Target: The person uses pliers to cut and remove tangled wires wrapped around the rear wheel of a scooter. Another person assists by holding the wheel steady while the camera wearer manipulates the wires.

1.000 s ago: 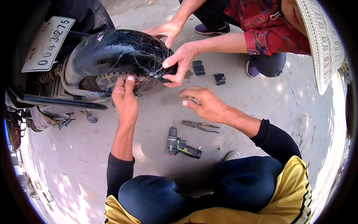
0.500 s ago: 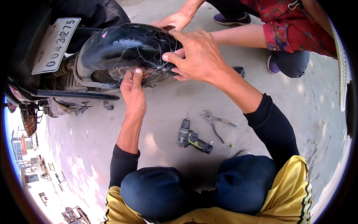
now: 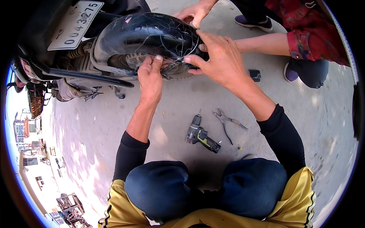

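Observation:
A black motorcycle fender (image 3: 140,32), scuffed and webbed with pale crack-like lines, curves over the rear wheel. At its lower edge my left hand (image 3: 151,74) pinches a thin wire (image 3: 171,59) between thumb and fingers. My right hand (image 3: 222,57) grips the fender's right end, index finger reaching along its far side and thumb on the near side. Between that thumb and index finger a loop of wire bends over the fender. Another person's hand (image 3: 194,14) touches the fender's far edge, and that person's other arm (image 3: 262,43) runs behind my right hand.
On the concrete ground (image 3: 171,121) lie a cordless drill (image 3: 201,136) and pliers (image 3: 227,122) before my knees. A small black object (image 3: 254,75) lies to the right. The motorcycle's license plate (image 3: 76,24) and a black tube (image 3: 91,78) flank the fender's left side.
The whole view has shifted, so the motorcycle and tools sit farther right in the picture. My left hand still pinches the wire, and my right hand remains at the fender's end.

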Demonstrator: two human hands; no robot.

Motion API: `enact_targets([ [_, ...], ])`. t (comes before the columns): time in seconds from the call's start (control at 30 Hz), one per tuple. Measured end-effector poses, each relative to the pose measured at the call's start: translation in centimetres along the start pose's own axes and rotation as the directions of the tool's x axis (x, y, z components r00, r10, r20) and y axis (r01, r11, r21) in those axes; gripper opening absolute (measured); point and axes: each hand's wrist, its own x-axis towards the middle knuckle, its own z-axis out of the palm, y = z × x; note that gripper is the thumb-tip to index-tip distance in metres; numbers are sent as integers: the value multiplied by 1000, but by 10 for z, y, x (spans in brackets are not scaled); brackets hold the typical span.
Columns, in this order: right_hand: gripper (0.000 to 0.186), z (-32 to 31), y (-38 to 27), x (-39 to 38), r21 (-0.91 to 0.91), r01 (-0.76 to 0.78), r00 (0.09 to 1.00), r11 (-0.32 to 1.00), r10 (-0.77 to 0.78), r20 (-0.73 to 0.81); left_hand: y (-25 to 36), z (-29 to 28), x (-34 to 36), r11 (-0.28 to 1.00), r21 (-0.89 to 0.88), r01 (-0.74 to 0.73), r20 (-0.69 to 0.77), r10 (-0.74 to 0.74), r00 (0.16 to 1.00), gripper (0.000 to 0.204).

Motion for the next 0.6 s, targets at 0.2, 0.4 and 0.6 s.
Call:
enact_targets([
  [0.2, 85, 24, 7, 2, -55, 64, 984, 996, -72, -162, -2, -2, 5, 1000, 14, -5, 44, 4, 999, 24],
  [0.4, 95, 13, -8, -1, -16, -24, 998, 1000, 23, -64, -4, 0, 4, 998, -46, -49, 37, 51, 998, 20],
  [0.6, 113, 35, -11, -8, -127, 14, 987, 992, -34, -155, -9, 5, 6, 979, -192, -73, 10, 77, 997, 16],
])
